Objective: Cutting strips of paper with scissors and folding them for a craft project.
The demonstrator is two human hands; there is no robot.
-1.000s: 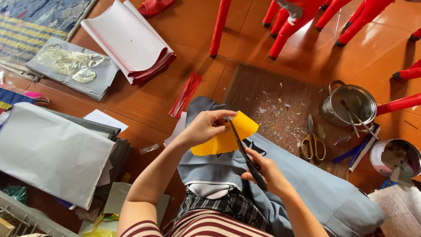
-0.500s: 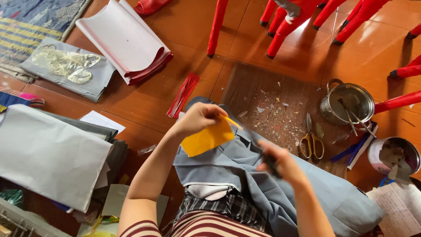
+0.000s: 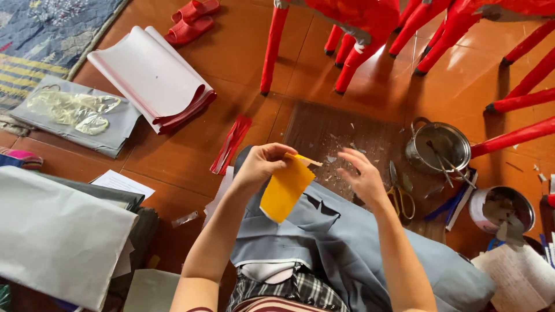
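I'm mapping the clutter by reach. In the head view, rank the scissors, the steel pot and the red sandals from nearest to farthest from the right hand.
From the right hand:
1. Scissors, just right of it on the floor.
2. Steel pot, farther right, by a red chair leg.
3. Red sandals, far upper left.

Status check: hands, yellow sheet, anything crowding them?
Left hand pinching yellow sheet by its top edge. Right hand open beside it, empty. Scissors apart on floor.

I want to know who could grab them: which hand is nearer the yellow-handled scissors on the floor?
Right. The right hand hovers just left of the yellow-handled scissors; the left hand, holding the yellow paper sheet, is farther left.
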